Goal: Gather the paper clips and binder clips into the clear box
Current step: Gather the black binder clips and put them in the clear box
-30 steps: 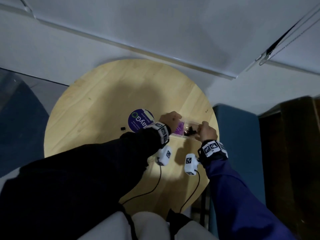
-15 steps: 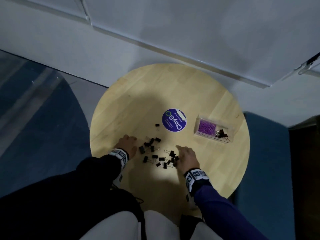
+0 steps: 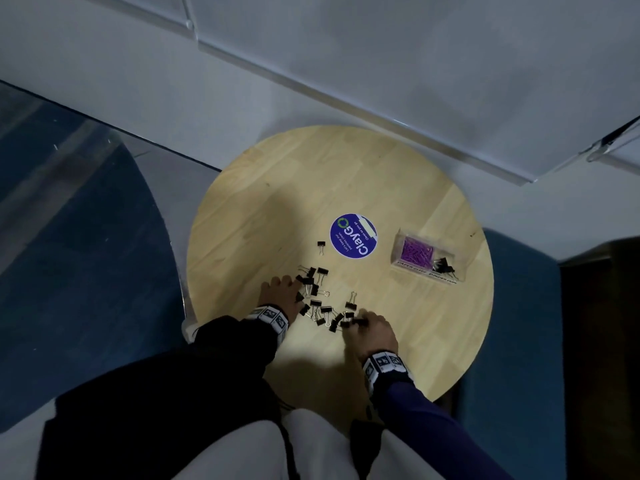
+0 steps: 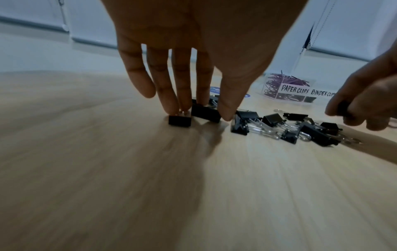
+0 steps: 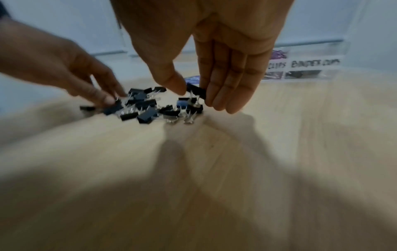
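While both hands work the near side, the round wooden worktop (image 3: 242,216) carries everything. Clear box (image 3: 428,256) sits on the far right of it, well apart from both hands, labelled "PAPER CLIPS" and "BINDER CLIPS"; purple paper clips (image 3: 415,251) fill its left compartment, a few black binder clips in the right one. Round purple sticker (image 3: 353,235) lies near the worktop's middle. Left hand (image 3: 280,296) is spread, fingers (image 4: 171,95) straight and pointing down, tips touching the left edge of the loose binder clip pile (image 3: 323,303); it grips nothing. Right hand (image 3: 372,332) is at the pile's right edge, thumb and forefinger pinching one black binder clip (image 5: 196,90), just off the worktop. One stray binder clip (image 3: 321,247) lies apart, just left of the sticker.
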Demonstrator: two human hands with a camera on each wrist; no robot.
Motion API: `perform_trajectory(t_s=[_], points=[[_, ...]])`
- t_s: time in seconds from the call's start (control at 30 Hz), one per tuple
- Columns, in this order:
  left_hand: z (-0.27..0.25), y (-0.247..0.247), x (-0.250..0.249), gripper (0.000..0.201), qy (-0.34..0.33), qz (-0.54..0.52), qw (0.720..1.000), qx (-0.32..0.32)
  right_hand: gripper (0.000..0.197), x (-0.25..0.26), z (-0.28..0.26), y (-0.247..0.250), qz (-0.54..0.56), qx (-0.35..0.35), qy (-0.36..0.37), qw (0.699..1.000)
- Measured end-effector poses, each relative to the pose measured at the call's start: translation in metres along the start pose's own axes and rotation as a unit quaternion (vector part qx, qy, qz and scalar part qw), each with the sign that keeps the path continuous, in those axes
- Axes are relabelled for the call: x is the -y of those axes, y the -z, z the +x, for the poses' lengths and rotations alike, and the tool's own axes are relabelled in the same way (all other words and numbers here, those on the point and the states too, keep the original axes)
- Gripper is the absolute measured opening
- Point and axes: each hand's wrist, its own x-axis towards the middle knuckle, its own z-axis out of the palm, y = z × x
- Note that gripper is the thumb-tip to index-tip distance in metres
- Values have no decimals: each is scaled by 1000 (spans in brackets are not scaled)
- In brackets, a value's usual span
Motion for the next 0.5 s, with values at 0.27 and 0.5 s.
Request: perform_trajectory(t_s=[0.27,0.5], points=[[-4,18,5,39,97,-275,955,-49,28,6,2,27,466,87,-232,850],[-8,21,47,15,222,-419,880,17,25,11,5,22,14,19,-71,997]])
